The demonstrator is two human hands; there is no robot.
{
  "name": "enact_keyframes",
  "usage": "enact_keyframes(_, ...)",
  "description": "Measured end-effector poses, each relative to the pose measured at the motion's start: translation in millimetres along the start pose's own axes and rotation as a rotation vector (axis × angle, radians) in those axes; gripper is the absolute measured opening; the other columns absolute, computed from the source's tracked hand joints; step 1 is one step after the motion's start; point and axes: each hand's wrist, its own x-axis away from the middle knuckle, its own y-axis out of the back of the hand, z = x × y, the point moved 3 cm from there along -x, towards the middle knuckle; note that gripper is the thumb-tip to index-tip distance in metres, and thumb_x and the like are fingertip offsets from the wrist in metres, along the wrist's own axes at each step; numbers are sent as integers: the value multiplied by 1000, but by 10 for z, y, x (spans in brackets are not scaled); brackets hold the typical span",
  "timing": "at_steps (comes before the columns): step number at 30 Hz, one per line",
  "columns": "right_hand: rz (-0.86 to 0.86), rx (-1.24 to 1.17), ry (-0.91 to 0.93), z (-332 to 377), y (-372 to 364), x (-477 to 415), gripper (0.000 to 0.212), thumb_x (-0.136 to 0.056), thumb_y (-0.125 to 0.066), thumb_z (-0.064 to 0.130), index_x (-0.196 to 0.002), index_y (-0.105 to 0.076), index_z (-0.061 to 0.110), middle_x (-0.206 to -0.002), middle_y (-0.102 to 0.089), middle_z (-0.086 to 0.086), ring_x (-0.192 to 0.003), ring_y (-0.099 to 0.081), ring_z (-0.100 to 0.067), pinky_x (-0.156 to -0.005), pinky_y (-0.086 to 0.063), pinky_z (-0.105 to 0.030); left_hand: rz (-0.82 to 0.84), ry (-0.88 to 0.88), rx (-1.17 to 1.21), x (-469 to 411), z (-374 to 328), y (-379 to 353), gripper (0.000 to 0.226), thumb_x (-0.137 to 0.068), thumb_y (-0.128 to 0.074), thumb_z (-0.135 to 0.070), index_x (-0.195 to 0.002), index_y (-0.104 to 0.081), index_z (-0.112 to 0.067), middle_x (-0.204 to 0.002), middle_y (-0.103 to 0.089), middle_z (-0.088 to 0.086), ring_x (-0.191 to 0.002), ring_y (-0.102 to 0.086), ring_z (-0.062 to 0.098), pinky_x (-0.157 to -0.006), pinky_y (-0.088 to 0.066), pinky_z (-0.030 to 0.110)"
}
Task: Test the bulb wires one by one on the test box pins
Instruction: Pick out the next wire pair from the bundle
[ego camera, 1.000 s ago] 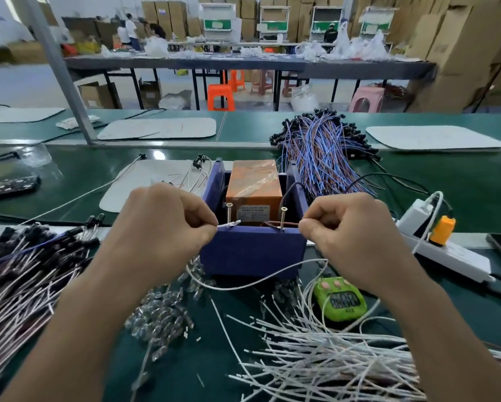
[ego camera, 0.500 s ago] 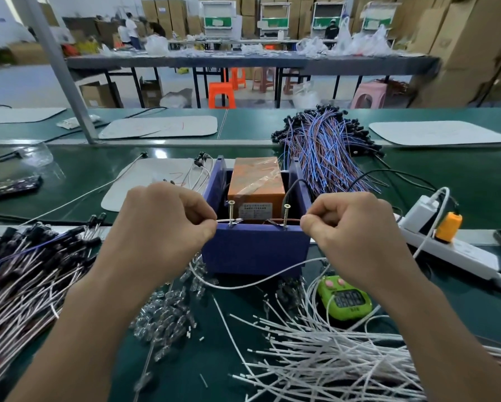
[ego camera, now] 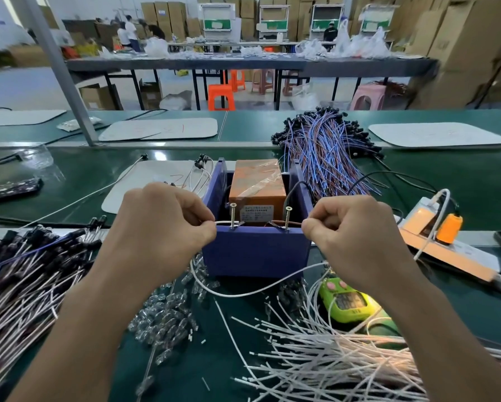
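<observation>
The blue test box (ego camera: 256,250) stands in the middle of the green bench, with an orange block inside it. Two upright screw pins rise from its front wall, the left pin (ego camera: 232,213) and the right pin (ego camera: 287,217). My left hand (ego camera: 159,230) pinches one end of a white bulb wire (ego camera: 252,291) and holds its tip against the left pin. My right hand (ego camera: 356,239) pinches the other end, which reaches the right pin. The wire's middle sags in a loop in front of the box. Whether a bulb is lit is hidden.
White wires (ego camera: 330,361) lie heaped at the front right, small glass bulbs (ego camera: 165,314) at the front centre. Black-tipped wires (ego camera: 20,274) lie left, blue and red wires (ego camera: 324,152) behind the box. A green timer (ego camera: 347,303) and a power strip (ego camera: 446,248) sit right.
Both hands stay at the box. The left wire end has come from just short of the left pin onto it; the right end has stayed at the right pin.
</observation>
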Motion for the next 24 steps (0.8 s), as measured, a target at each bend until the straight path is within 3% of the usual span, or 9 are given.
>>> enact_keyframes(5,125,38,1,37,96,2,25,-85,-72,20,-61,-67,22,-50,-63,9,-45,-53,-6,-51,-39,-9,122,8,89,9,-7,58,19,-74,-84,-17,-64,-79,-33,-58,-71,-15,-51,-65,0,-47,-46,10)
enact_keyframes(10,352,141,-17,76,197,16,22,-87,-70,27,-65,-69,29,-56,-67,14,-51,-59,-3,-51,-45,-16,413,42,499,57,-97,106,19,-76,-83,-1,-82,-82,-19,-64,-73,13,-45,-62,16,-44,-50,21)
enact_keyframes(15,539,151,-72,87,233,97,15,-90,-64,30,-77,-71,33,-67,-71,12,-59,-62,-9,-60,-53,-30,342,-11,821,12,-110,212,24,-60,-90,-22,-80,-80,-16,-77,-76,18,-55,-71,21,-51,-58,25)
enact_keyframes(17,608,103,-105,92,231,151,17,-94,-61,27,-79,-71,29,-69,-71,18,-54,-57,-6,-52,-45,-19,278,-4,956,-46,-39,247,22,-61,-90,-32,-78,-79,-22,-79,-77,14,-58,-73,17,-54,-59,24)
enact_keyframes(19,643,87,-109,121,201,207,21,-96,-59,23,-79,-71,24,-65,-69,24,-50,-51,-2,-47,-37,-11,209,38,1072,-117,43,270,13,-65,-87,-29,-74,-79,-25,-77,-78,7,-59,-74,11,-54,-59,21)
enact_keyframes(22,589,28,-105,165,156,294,22,-96,-57,21,-77,-68,20,-68,-72,17,-49,-50,0,-47,-35,-12,152,101,1188,-176,147,267,17,-62,-85,-34,-75,-79,-25,-76,-78,3,-55,-69,5,-51,-56,16)
enact_keyframes(24,443,-5,-106,174,168,324,21,-95,-58,22,-76,-67,22,-67,-72,10,-51,-55,-3,-51,-41,-16,161,145,1273,-188,190,245,10,-84,-70,-22,-77,-76,-23,-69,-74,0,-45,-60,0,-43,-48,11)
